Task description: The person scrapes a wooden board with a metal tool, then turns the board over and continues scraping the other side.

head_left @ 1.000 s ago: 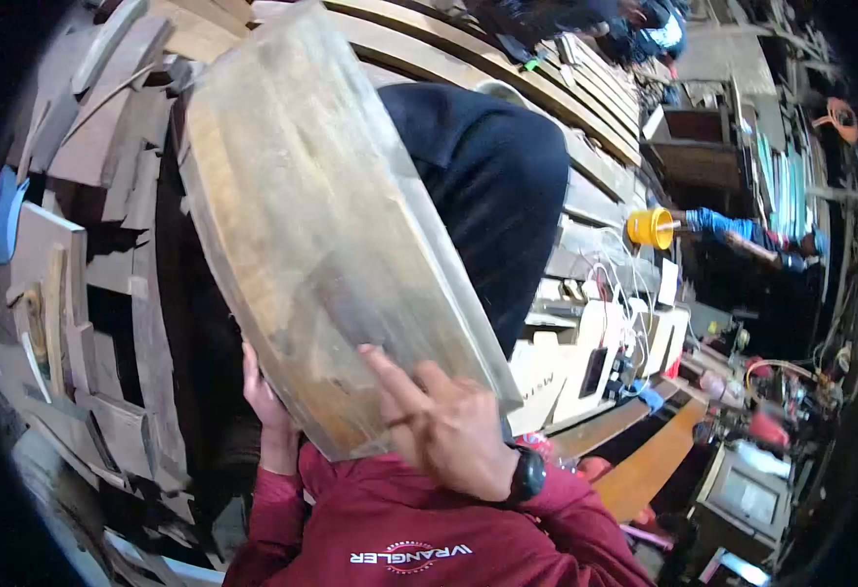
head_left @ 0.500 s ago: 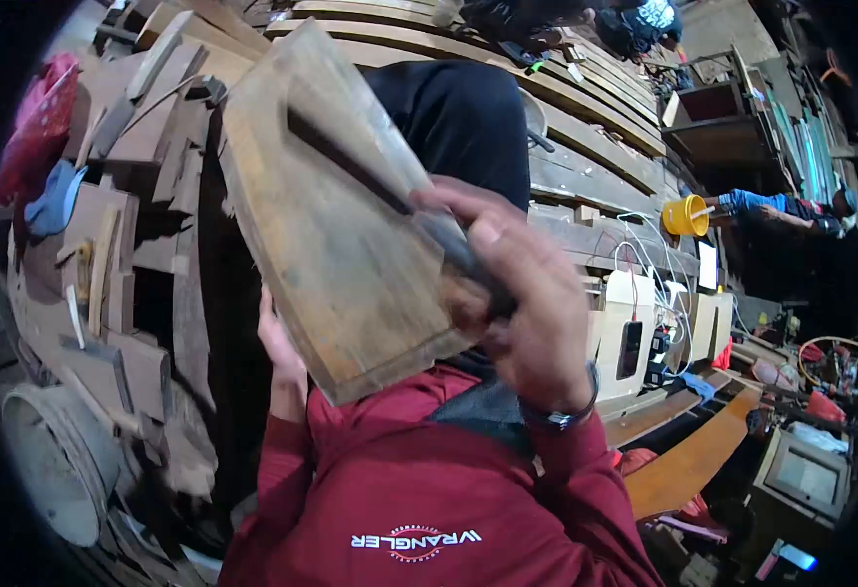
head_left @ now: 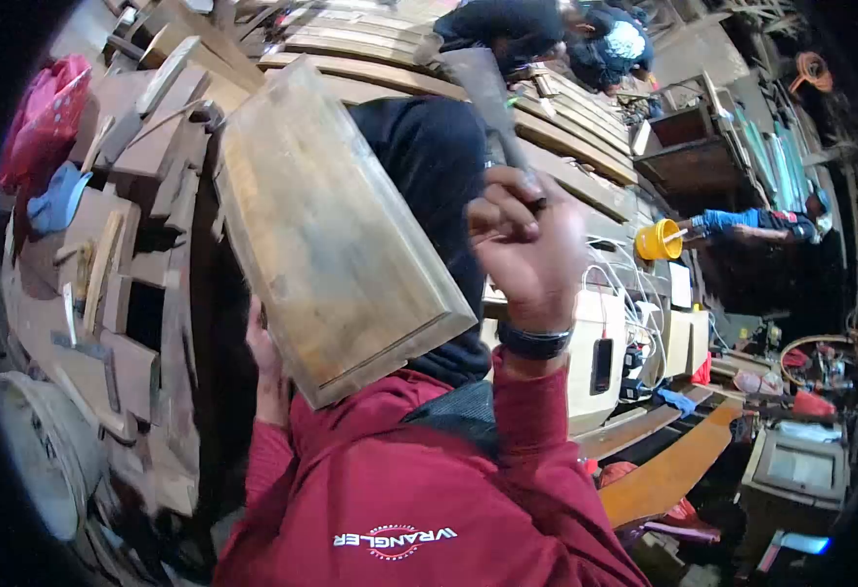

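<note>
A wooden panel [head_left: 331, 235] with bevelled edges and a worn, stained face lies tilted across my lap. My left hand [head_left: 266, 354] grips its lower left edge, and part of that hand is hidden behind the wood. My right hand [head_left: 531, 240], with a dark band on the wrist, is closed round the handle of a flat-bladed tool [head_left: 484, 93]. The grey blade points away from me, to the right of the panel and apart from it. Motion blurs it, so its exact kind cannot be made out.
Wood scraps and a hammer [head_left: 85, 338] lie at left, above a dirty bucket [head_left: 43, 455]. Long planks [head_left: 370, 68] run ahead. A phone [head_left: 601, 366] and white cables are at right. Other people [head_left: 610, 44] crouch at the top; another stands by a yellow bucket [head_left: 659, 240].
My right hand has lifted the tool off the panel and swung it up and to the right, its blade now turned away. The panel stays in my left hand, its whole face uncovered.
</note>
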Demonstrator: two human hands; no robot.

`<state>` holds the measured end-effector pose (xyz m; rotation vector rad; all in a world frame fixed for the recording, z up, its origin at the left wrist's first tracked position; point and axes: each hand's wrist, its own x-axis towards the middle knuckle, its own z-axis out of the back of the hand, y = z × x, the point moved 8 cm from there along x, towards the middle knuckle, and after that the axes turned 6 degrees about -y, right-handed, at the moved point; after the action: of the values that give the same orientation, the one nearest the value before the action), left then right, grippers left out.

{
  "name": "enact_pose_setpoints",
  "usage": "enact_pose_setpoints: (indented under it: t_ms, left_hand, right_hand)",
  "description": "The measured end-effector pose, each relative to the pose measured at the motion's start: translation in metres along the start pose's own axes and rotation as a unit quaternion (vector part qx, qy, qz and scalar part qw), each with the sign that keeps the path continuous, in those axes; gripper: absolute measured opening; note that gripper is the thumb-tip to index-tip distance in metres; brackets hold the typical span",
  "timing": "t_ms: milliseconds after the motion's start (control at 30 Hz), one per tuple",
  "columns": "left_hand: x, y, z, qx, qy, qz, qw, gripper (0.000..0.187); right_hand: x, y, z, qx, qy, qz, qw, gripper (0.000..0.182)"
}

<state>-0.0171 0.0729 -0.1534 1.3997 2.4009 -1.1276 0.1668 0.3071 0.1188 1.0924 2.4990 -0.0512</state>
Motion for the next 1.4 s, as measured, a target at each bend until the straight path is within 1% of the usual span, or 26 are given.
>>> enact_pose_setpoints:
  t_ms: [33,67,100,133,167,200,233,267,300,333,367,400,467,500,533,567,633,667,767,800,867,1000,1100,1267,1367,1400]
  left_hand:
    - [-0.002,0.004,-0.011,-0.018,0.016,0.032,0.999,0.052]
    - [0.000,0.007,-0.004,0.030,0.001,0.026,0.999,0.052]
    - [0.004,0.008,0.005,0.078,-0.012,0.017,0.997,0.052]
    - [0.000,0.010,-0.002,0.041,0.005,0.033,0.999,0.052]
    - [-0.003,0.010,-0.009,0.005,0.023,0.050,0.998,0.052]
    - [-0.003,0.013,-0.009,0.015,0.036,0.043,0.998,0.051]
    - [-0.004,0.013,-0.004,0.026,0.045,0.035,0.998,0.051]
    - [-0.006,0.014,0.001,0.038,0.051,0.026,0.998,0.050]
    - [-0.008,0.015,0.009,0.052,0.035,0.022,0.998,0.050]
    - [-0.009,0.014,0.017,0.067,0.018,0.017,0.997,0.049]
    - [-0.006,0.013,0.018,0.082,0.000,0.012,0.997,0.048]
    - [-0.018,0.010,-0.007,0.014,0.012,0.046,0.999,0.048]
    - [-0.016,0.010,-0.003,0.018,0.033,0.027,0.999,0.048]
    - [-0.016,0.008,0.000,0.020,0.042,0.015,0.999,0.048]
    - [-0.016,0.006,0.005,0.027,0.029,0.001,0.999,0.048]
    - [-0.020,0.004,-0.004,0.008,0.041,0.016,0.999,0.048]
    - [-0.029,-0.003,-0.027,-0.030,0.064,0.045,0.997,0.047]
    - [-0.027,-0.001,-0.019,-0.025,0.055,0.038,0.997,0.047]
    - [-0.024,0.005,0.003,-0.012,0.029,0.015,0.999,0.049]
    - [-0.029,0.006,-0.006,-0.009,0.028,0.006,1.000,0.050]
    - [-0.043,0.008,-0.027,-0.025,0.000,0.004,1.000,0.055]
    - [-0.042,0.017,-0.016,-0.041,-0.008,0.037,0.998,0.051]
    - [-0.045,0.017,-0.016,-0.028,-0.019,0.044,0.998,0.050]
    - [-0.052,0.013,-0.006,0.040,-0.076,0.022,0.996,0.052]
    - [-0.056,0.014,-0.017,-0.002,-0.033,0.047,0.998,0.053]
    - [-0.055,0.013,-0.011,-0.002,-0.038,0.035,0.999,0.053]
  right_hand:
    - [0.001,-0.007,-0.002,-0.014,0.013,-0.019,1.000,0.014]
    - [-0.003,-0.012,0.002,-0.083,-0.048,0.017,0.995,0.015]
    - [0.001,-0.014,0.004,-0.154,-0.030,0.017,0.988,0.025]
    - [0.004,-0.021,0.012,-0.171,-0.077,0.000,0.982,0.032]
    - [0.004,-0.025,0.012,-0.215,-0.085,0.011,0.973,0.032]
    - [0.001,-0.029,0.008,-0.270,-0.035,0.007,0.962,0.034]
    - [0.002,-0.031,0.006,-0.309,-0.100,0.070,0.943,0.036]
    - [0.004,-0.038,0.013,-0.350,-0.055,0.054,0.934,0.037]
    - [0.006,-0.042,0.011,-0.396,-0.006,0.070,0.915,0.036]
    - [0.006,-0.047,0.015,-0.432,-0.033,0.088,0.897,0.035]
    - [0.009,-0.052,0.023,-0.457,-0.005,0.078,0.886,0.034]
    - [0.010,-0.057,0.025,-0.475,-0.004,0.089,0.876,0.034]
    - [0.016,-0.064,0.035,-0.525,0.005,0.092,0.846,0.033]
    - [0.021,-0.069,0.038,-0.539,0.029,0.108,0.835,0.034]
    - [0.021,-0.069,0.040,-0.611,0.033,0.131,0.780,0.033]
    - [0.019,-0.069,0.038,-0.677,0.037,0.154,0.719,0.033]
    - [0.007,-0.068,0.025,-0.782,0.057,0.241,0.572,0.031]
    - [-0.001,-0.072,0.020,-0.822,0.066,0.279,0.491,0.030]
    - [-0.007,-0.078,0.027,-0.856,0.040,0.227,0.463,0.030]
    - [-0.008,-0.080,0.034,-0.871,0.032,0.237,0.430,0.034]
    - [-0.011,-0.080,0.038,-0.882,0.029,0.234,0.409,0.036]
    - [-0.017,-0.076,0.040,-0.893,0.009,0.217,0.394,0.041]
    - [-0.020,-0.073,0.046,-0.895,0.015,0.249,0.370,0.042]
    - [-0.023,-0.068,0.053,-0.898,0.010,0.235,0.371,0.043]
    - [-0.024,-0.066,0.058,-0.893,0.024,0.263,0.364,0.043]
    - [-0.024,-0.069,0.058,-0.889,0.036,0.277,0.364,0.043]
